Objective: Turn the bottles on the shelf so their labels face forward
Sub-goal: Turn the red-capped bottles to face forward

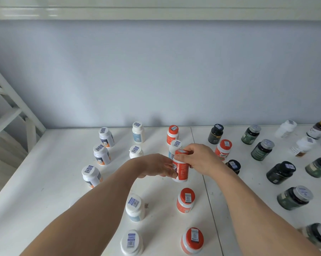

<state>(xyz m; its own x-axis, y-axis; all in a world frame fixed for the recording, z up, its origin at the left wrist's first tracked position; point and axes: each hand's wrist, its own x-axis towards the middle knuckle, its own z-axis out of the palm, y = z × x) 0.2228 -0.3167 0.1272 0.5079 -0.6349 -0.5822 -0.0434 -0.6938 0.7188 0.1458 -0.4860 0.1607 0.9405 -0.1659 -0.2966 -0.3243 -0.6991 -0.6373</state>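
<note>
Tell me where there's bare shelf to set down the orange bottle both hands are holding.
The widest bare patch of shelf lies left of the orange bottle, between the navy-labelled white bottles and the white-capped column. The right side, around the dark green jars, is crowded.

- Five orange-capped bottles.
- Five white bottles with pale blue labels.
- Three white bottles with dark labels.
- Three black bottles.
- At least five green bottles, silver-capped.
- Two white bottles far right; others at the edge can't be counted.
</note>
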